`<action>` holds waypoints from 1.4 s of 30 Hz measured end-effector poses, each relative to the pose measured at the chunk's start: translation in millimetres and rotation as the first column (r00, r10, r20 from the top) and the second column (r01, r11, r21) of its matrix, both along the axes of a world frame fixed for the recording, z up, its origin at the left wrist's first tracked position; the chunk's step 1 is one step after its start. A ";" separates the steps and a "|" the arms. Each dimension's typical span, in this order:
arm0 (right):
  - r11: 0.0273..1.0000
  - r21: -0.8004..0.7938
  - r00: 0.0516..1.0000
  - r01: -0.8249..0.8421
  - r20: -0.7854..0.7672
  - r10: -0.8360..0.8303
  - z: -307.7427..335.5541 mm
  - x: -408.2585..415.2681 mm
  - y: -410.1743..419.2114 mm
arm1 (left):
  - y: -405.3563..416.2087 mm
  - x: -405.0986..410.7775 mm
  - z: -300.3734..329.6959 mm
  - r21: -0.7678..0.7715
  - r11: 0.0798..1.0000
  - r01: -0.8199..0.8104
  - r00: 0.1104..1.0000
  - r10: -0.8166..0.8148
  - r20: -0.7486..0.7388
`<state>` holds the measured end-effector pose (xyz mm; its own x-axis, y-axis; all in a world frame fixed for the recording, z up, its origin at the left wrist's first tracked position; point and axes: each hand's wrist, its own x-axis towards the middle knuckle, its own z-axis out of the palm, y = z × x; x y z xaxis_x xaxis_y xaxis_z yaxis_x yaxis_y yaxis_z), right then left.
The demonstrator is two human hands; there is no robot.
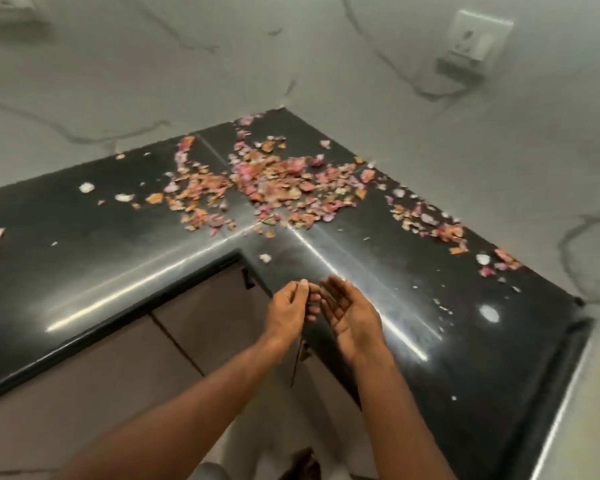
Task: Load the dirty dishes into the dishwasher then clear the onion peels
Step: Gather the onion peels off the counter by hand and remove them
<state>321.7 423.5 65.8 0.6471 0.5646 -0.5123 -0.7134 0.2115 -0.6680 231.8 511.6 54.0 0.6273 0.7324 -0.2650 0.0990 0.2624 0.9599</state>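
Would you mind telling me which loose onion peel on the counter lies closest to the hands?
The lone pale peel by the counter's inner corner, just beyond the left hand; the others lie farther back.

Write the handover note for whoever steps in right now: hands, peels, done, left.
Left hand: fingers loosely curled, holding nothing visible. Right hand: open, palm up, empty. Both hover at the inner corner of the black countertop.
Onion peels: still scattered over the back corner, with a trail along the right-hand run.
Done: no peels gathered yet. Dishes and dishwasher are out of view, so that step cannot be judged.
Left: sweep the peels together and clear them.
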 end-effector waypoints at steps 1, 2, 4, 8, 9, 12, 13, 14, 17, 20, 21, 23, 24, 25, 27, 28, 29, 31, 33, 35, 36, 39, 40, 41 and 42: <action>0.999 0.006 0.999 0.049 -0.004 -0.049 -0.7 12.1 -10.0 | -5.0 13.7 -0.4 0.017 0.998 0.056 0.998 -0.056 -0.013; 0.995 0.010 0.995 0.096 -0.009 -0.096 -1.9 21.9 -18.4 | -9.3 25.7 -2.2 0.033 0.994 0.103 0.995 -0.102 -0.016; 0.980 0.008 0.980 0.198 -0.019 -0.198 -8.4 40.2 -35.9 | -17.2 49.6 -6.0 0.068 0.978 0.196 0.980 -0.194 -0.041; 0.917 -0.066 0.918 0.394 -0.013 -0.396 -20.9 66.1 -72.1 | -30.7 85.3 -10.0 0.184 0.916 0.356 0.932 -0.335 -0.135; 0.896 -0.095 0.901 0.433 0.016 -0.433 -23.0 71.0 -78.7 | -30.6 94.4 -12.5 0.231 0.887 0.399 0.915 -0.368 -0.165; 0.804 -0.244 0.839 0.542 0.212 -0.501 -27.3 84.4 -91.3 | -22.5 123.7 -23.1 0.373 0.770 0.517 0.855 -0.447 -0.263; 0.767 -0.309 0.823 0.563 0.295 -0.485 -27.8 86.5 -94.1 | -18.5 134.4 -25.6 0.399 0.732 0.553 0.833 -0.472 -0.289; 0.733 -0.376 0.819 0.567 0.358 -0.449 -27.2 87.4 -95.4 | -14.0 144.6 -27.5 0.410 0.703 0.581 0.814 -0.497 -0.301; 0.609 -0.524 0.796 0.596 0.484 -0.362 -26.8 96.2 -89.7 | 1.2 173.0 -28.4 0.410 0.619 0.670 0.741 -0.592 -0.317; 0.540 -0.605 0.806 0.585 0.509 -0.302 -20.8 112.9 -69.8 | 26.3 201.4 -35.9 0.441 0.538 0.718 0.689 -0.638 -0.343; 0.527 -0.623 0.810 0.579 0.513 -0.284 -19.1 118.8 -60.4 | 36.0 210.7 -38.5 0.445 0.520 0.729 0.675 -0.652 -0.344; 0.518 -0.633 0.811 0.576 0.522 -0.264 -14.8 131.2 -41.9 | 52.6 227.0 -34.1 0.453 0.484 0.748 0.649 -0.674 -0.352; 0.513 -0.629 0.805 0.584 0.529 -0.268 -12.8 137.3 -34.1 | 59.9 233.8 -29.3 0.463 0.464 0.755 0.639 -0.681 -0.358; 0.511 -0.622 0.799 0.593 0.532 -0.279 -9.6 142.4 -27.4 | 66.5 240.1 -25.0 0.472 0.445 0.761 0.627 -0.690 -0.362; 0.496 -0.618 0.788 0.610 0.538 -0.300 -9.2 149.2 -13.1 | 83.9 253.7 -22.1 0.484 0.378 0.789 0.584 -0.704 -0.404; 0.482 -0.625 0.785 0.615 0.545 -0.294 -11.2 151.2 -8.0 | 91.6 260.6 -21.9 0.492 0.342 0.801 0.565 -0.706 -0.428; 0.465 -0.633 0.782 0.619 0.553 -0.288 -12.3 152.9 -4.7 | 98.5 268.4 -22.6 0.507 0.302 0.807 0.549 -0.700 -0.457; 0.429 -0.644 0.771 0.634 0.571 -0.282 -18.3 155.8 -2.5 | 109.0 286.6 -23.0 0.548 0.178 0.817 0.520 -0.638 -0.568; 0.410 -0.657 0.773 0.633 0.570 -0.280 -19.2 159.3 -3.0 | 117.4 307.0 -20.4 0.541 0.009 0.841 0.466 -0.519 -0.716; 0.404 -0.666 0.777 0.627 0.569 -0.268 -18.6 162.6 -7.4 | 121.4 322.8 -15.9 0.441 -0.100 0.892 0.376 -0.380 -0.845; 0.403 -0.674 0.783 0.619 0.573 -0.243 -18.0 166.4 -11.8 | 120.9 330.1 -12.2 0.374 -0.118 0.920 0.322 -0.318 -0.892; 0.403 -0.683 0.786 0.609 0.588 -0.190 -14.0 181.8 -28.1 | 116.5 348.7 -7.7 0.200 -0.125 0.972 0.175 -0.190 -0.966; 0.404 -0.676 0.779 0.616 0.598 -0.187 -12.9 187.4 -33.6 | 115.6 356.5 -11.6 0.162 -0.130 0.978 0.141 -0.163 -0.977; 0.403 -0.674 0.774 0.619 0.609 -0.171 -11.5 195.8 -38.9 | 114.8 364.8 -14.6 0.134 -0.147 0.980 0.113 -0.141 -0.983; 0.400 -0.681 0.777 0.614 0.612 -0.150 -10.7 203.6 -43.6 | 114.1 371.4 -18.2 0.108 -0.187 0.976 0.087 -0.119 -0.989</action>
